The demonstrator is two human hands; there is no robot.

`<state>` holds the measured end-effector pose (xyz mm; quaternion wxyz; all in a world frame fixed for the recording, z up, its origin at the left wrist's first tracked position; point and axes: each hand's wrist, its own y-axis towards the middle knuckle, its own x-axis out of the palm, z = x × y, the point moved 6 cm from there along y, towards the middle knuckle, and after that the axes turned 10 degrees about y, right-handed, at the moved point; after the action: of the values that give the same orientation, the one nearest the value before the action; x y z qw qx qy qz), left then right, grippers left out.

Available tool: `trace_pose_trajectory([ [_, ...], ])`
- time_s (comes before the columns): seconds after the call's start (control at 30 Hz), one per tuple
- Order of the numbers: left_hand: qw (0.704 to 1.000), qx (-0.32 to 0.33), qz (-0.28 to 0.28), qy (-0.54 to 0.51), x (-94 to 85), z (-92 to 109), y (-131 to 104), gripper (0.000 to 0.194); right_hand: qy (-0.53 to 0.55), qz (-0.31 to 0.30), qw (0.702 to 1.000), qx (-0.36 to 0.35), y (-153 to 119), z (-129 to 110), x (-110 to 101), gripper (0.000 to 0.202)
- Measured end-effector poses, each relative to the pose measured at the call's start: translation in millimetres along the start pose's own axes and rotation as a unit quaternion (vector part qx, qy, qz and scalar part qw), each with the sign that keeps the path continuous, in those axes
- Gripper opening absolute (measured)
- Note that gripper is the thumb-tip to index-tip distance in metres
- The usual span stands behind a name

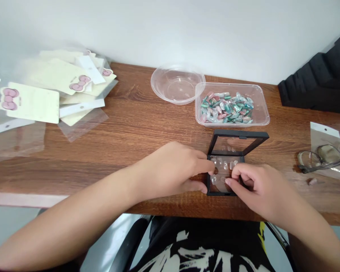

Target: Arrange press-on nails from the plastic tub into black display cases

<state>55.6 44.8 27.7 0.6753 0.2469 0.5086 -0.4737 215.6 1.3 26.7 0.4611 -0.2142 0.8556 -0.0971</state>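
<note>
A black-framed display case [227, 193] lies on the table with its clear lid [229, 144] raised at the back. Clear and pale press-on nails [225, 165] sit in rows on its transparent base. My left hand [178, 170] grips the case's left edge, index finger over the rim and thumb against the side. Over the case's front right part is my right hand [257, 187], thumb and index finger pinched together. A small clear nail [223, 179] shows at the right thumb's tip; the fingers partly hide it.
Behind the case stands a clear tub [261, 109] of green, pink and white nails, beside a round clear plastic bowl [158, 85]. Cream cards [42, 104] and plastic sleeves lie left. Right are glasses [323, 160] on a clear bag [324, 130] and stacked black cases [314, 81].
</note>
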Motion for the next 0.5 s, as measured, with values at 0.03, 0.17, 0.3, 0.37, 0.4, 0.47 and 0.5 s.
trace_pose_trajectory([
  [0.03,1.000,-0.001,-0.001,0.003,-0.1,0.2,-0.1,0.015,-0.009,0.014,1.000,0.000,-1.3,1.5,-0.9,0.027],
  [0.17,1.000,0.001,0.001,0.008,0.7,1.4,0.0,0.016,-0.016,0.053,0.996,-0.065,-8.6,-2.2,-4.4,0.018],
  [0.3,1.000,0.006,0.011,0.009,2.5,3.4,-0.2,0.015,-0.018,0.034,0.983,-0.178,-13.8,-12.3,-1.4,0.019],
  [0.37,1.000,0.011,0.021,0.012,2.9,4.8,-0.4,0.015,-0.031,0.024,0.980,-0.193,-12.9,-11.0,1.4,0.026],
  [0.4,1.000,0.012,0.024,0.014,3.2,5.4,-0.4,0.016,-0.035,0.018,0.980,-0.193,-11.8,-9.0,2.7,0.027],
  [0.47,0.999,0.016,0.030,0.018,3.6,6.6,-0.4,0.017,-0.032,0.009,0.980,-0.195,-9.5,-5.2,4.2,0.026],
  [0.5,0.999,0.018,0.031,0.020,4.0,7.2,-0.2,0.017,-0.028,0.005,0.980,-0.198,-8.6,-3.7,4.2,0.025],
])
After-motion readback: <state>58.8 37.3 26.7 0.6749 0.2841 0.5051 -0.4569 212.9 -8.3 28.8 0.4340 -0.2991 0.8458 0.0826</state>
